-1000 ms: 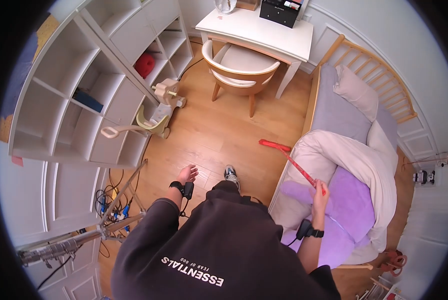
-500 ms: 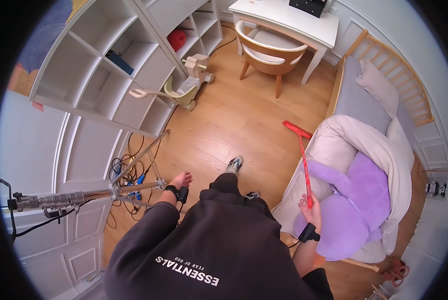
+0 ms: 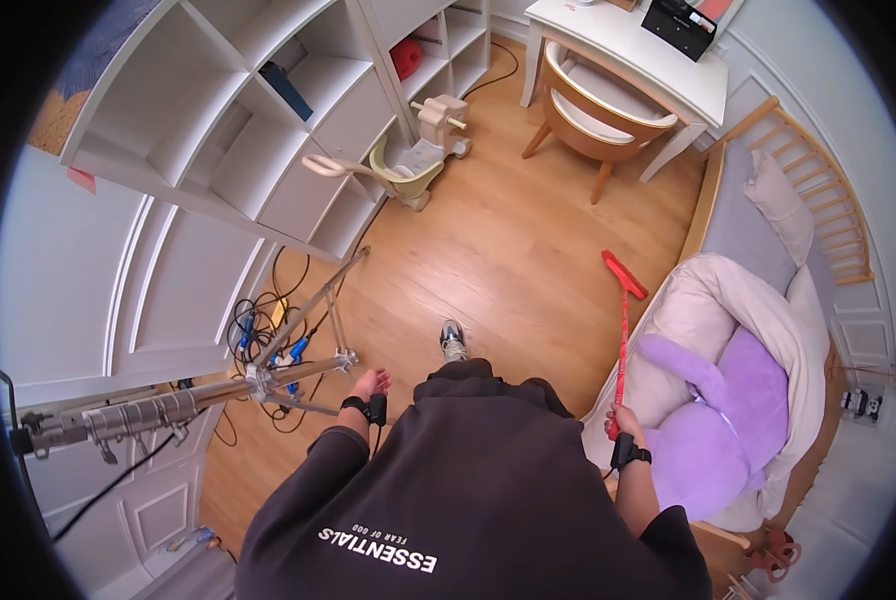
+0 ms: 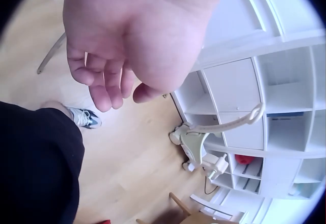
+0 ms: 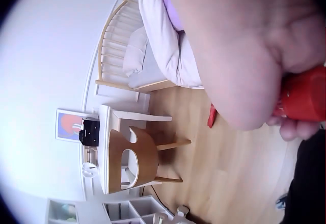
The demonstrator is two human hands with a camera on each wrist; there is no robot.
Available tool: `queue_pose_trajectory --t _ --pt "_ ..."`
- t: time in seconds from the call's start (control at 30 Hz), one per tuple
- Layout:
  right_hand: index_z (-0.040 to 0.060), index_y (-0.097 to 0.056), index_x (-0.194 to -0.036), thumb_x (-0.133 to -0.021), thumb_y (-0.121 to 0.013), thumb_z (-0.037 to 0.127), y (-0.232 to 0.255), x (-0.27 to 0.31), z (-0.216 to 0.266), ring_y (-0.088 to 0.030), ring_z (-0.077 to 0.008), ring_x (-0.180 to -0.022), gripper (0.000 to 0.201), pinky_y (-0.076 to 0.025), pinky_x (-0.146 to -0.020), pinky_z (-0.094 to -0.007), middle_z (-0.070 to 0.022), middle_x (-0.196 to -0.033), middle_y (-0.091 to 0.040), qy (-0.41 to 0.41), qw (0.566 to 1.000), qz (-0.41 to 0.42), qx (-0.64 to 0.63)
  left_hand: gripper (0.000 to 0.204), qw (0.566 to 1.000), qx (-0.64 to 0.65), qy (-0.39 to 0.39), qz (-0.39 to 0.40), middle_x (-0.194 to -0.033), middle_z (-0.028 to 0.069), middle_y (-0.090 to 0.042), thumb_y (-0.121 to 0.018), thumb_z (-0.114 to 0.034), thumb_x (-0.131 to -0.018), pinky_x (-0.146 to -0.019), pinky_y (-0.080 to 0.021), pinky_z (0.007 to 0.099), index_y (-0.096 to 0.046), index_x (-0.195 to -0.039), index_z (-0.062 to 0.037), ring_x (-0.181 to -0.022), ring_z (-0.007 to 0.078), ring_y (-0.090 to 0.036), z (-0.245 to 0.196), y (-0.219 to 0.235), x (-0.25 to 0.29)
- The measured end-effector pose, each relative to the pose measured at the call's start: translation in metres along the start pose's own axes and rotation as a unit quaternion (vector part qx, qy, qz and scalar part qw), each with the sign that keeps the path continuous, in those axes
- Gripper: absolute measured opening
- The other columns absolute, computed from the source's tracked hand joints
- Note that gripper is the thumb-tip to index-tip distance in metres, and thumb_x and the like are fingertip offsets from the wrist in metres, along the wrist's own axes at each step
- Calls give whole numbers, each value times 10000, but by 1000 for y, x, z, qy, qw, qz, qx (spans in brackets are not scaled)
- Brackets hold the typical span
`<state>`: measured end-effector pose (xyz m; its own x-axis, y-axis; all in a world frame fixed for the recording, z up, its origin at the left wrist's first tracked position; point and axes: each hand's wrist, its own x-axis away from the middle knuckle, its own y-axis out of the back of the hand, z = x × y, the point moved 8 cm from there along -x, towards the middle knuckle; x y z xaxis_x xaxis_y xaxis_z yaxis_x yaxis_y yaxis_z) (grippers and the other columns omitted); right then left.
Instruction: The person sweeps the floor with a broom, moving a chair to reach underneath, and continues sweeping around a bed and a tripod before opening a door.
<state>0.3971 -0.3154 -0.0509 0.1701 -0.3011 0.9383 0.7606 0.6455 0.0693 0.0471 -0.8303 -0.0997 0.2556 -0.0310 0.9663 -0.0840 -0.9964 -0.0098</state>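
Observation:
My right hand (image 3: 625,422) grips the lower end of a long red T-shaped tool (image 3: 622,350), like a squeegee or a broom. Its crosswise head (image 3: 623,274) points away from me, over the floor beside the bed. Close up in the right wrist view, the fingers curl around the thick red handle end (image 5: 307,97); the palm covers part of it. My left hand (image 3: 371,384) hangs at my other side near a metal stand. The left wrist view shows its fingers (image 4: 113,84) loosely bent with nothing in them.
A bed (image 3: 703,215) with a crumpled duvet (image 3: 668,300) and a purple plush toy (image 3: 703,455) is on the right. Ahead are a chair (image 3: 608,130) and white desk (image 3: 658,60). Leftward stand shelves (image 3: 158,110), a ride-on toy (image 3: 408,175), a metal stand (image 3: 158,410) and tangled cables (image 3: 268,325).
My right hand has come down and back towards my body with the red tool, whose shaft has swung from slanting left to nearly straight ahead. The head view has shifted left.

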Motion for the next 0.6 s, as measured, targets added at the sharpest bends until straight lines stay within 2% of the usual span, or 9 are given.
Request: queue_pose_trajectory --t 0.07,0.23,0.3,0.33,0.4,0.43,0.47,0.53,0.6 --pt "49 -377 -894 -886 -427 199 -22 0 4 -408 -135 -423 158 -378 -372 -269 -39 -648 -435 -3 1000 10 -1 182 1000 -1 6 -4 -740 -17 -561 -455 -285 -843 -514 -402 240 -523 -848 -116 -670 114 -550 -22 14 -20" --pt "38 -404 -1008 -876 -441 226 -32 15 0 -414 -138 -417 232 -377 -352 -282 -53 -662 -444 -31 995 -84 43 187 1000 -23 4 6 -794 -6 -573 -441 -284 -852 -549 -416 275 -534 -915 -135 -688 121 -561 -67 34 -58" --pt "48 -410 -1091 -875 -447 240 -32 26 -5 -418 -140 -437 292 -385 -357 -290 -60 -696 -455 -53 989 -115 71 197 996 -91 -17 -17 -767 -24 -575 -445 -259 -856 -488 -387 235 -526 -970 -119 -618 108 -566 -86 40 -69" --pt "48 -410 -1091 -875 -447 240 -36 32 -7 -418 -140 -437 292 -385 -357 -290 -60 -696 -455 -53 990 -119 59 197 995 -102 -19 -12 -767 -24 -575 -445 -259 -856 -488 -387 235 -526 -970 -119 -618 108 -566 -99 34 -72" --pt "46 -409 -1022 -880 -442 247 -34 44 -14 -398 -133 -410 248 -358 -337 -282 -44 -677 -450 -73 986 -120 94 225 976 -212 -26 -47 -788 11 -585 -433 -227 -850 -465 -367 230 -529 -1008 -100 -606 115 -566 -112 21 -79" --pt "58 -416 -1016 -881 -441 258 -31 46 -22 -394 -132 -413 243 -357 -336 -286 -41 -678 -451 -71 986 -124 90 238 962 -263 -66 -43 -804 43 -595 -451 -203 -829 -478 -419 258 -538 -1008 -72 -620 132 -578 -123 11 -83" --pt "67 -423 -1006 -878 -449 274 -30 50 -28 -401 -132 -423 244 -360 -338 -293 -39 -675 -449 -62 986 -123 93 238 960 -268 -65 -38 -804 43 -595 -451 -203 -829 -478 -419 258 -538 -1008 -72 -620 132 -578 -126 -1 -87" --pt "51 -436 -1033 -867 -482 280 -27 56 -42 -426 -161 -441 287 -393 -380 -309 -66 -723 -468 -72 987 -121 78 263 895 -426 -132 1 -841 55 -596 -450 -224 -827 -535 -432 274 -518 -1024 -62 -698 151 -591 -147 -37 -90" --pt "67 -451 -996 -854 -501 265 -25 60 -59 -431 -154 -442 249 -387 -379 -300 -52 -647 -461 -84 991 -97 32 263 882 -447 -146 17 -827 71 -600 -480 -201 -809 -575 -472 288 -526 -1005 -31 -682 168 -596 -166 -80 -74"
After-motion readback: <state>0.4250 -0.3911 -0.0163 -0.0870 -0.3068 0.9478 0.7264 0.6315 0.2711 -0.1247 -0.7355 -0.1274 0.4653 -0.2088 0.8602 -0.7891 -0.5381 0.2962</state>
